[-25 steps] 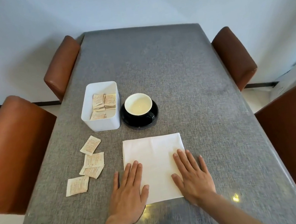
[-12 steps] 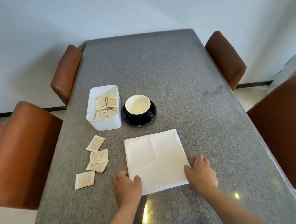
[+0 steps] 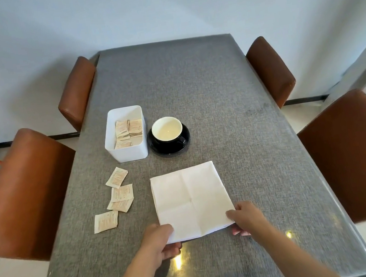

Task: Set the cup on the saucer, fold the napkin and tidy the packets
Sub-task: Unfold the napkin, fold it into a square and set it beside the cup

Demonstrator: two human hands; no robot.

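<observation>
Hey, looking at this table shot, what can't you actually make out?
All in the head view:
- Print on the loose beige paper packets: too small to read.
- Lower packets in the white plastic box: hidden by the top ones and the wall.
- White cup handle: not visible.
- Corners of the white paper napkin: covered by left hand and right hand.

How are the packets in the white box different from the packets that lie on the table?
The packets in the box are piled close together inside the white box, overlapping; the packets on the table lie loose on the grey table, left of the napkin.

Four loose packets can be counted; the boxed ones overlap too much to count.

Both groups look the same: small, flat, pale, with reddish print.
</observation>
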